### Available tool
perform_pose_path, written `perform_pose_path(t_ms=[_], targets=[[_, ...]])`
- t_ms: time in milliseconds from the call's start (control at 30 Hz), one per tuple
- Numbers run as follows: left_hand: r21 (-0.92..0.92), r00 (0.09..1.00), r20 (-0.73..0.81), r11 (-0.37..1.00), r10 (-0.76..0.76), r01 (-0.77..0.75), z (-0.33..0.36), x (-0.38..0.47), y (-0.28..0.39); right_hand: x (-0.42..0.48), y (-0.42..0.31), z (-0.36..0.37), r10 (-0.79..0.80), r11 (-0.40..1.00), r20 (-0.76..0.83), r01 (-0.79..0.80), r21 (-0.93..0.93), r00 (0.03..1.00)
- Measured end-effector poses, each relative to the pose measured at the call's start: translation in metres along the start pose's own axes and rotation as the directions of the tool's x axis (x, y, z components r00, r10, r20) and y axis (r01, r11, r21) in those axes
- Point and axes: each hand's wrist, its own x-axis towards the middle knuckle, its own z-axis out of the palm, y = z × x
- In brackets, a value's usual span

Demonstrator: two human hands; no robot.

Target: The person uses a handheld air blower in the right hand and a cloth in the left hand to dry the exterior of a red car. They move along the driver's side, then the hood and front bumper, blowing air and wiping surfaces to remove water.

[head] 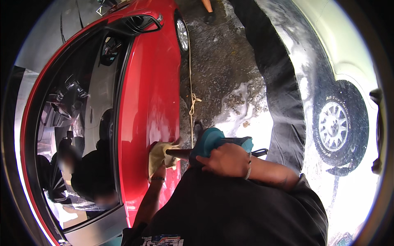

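A cordless-style teal blower (211,140) is gripped by my right hand (229,158), held in front of my chest. Its dark nozzle (180,153) points left at the side of a red car (154,98). Against the lower door panel, my left hand (160,172) holds a pale yellow cloth (157,155), which hides most of the fingers. The nozzle tip overlaps the cloth in view; whether they touch I cannot tell. Above the door, the dark side window (95,138) reflects people and surroundings.
A knotted pale cord (192,103) runs along the wet floor (218,61) beside the car. To the right hangs a black sheet (283,92), with a pale vehicle (344,46) beyond it. The red car's side mirror (143,24) juts out ahead. Another person's leg (208,6) shows at the top.
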Motion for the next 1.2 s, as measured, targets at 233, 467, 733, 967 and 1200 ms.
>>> perform_pose_path(t_ms=[233, 467, 733, 967, 1200], targets=[[0.729, 0.961, 0.096, 0.639, 0.261, -0.247, -0.033, -0.002, -0.037, 0.005, 0.0, -0.007, -0.064, 0.998, 0.015, 0.064, 0.027, 0.998], [0.759, 0.847, -0.475, 0.598, 0.239, 0.256, -0.144, 0.03, 0.09, -0.003, 0.008, 0.001, -0.083, 0.996, -0.094, 0.086, 0.024, 0.992], [0.802, 0.907, -0.311, 0.59, 0.283, 0.092, -0.097, 0.154, 0.144, -0.02, 0.008, -0.019, 0.087, 0.993, 0.046, -0.091, 0.081, 0.995], [0.784, 0.878, 0.297, 0.428, 0.376, -0.449, -0.007, 0.182, -0.034, -0.044, 0.017, -0.016, 0.17, 0.973, 0.023, -0.171, 0.153, 0.985], [0.788, 0.777, 0.578, 0.416, -0.249, -0.453, 0.071, -0.011, -0.064, -0.056, 0.052, 0.042, 0.224, 0.891, 0.013, -0.21, 0.403, 0.975]])
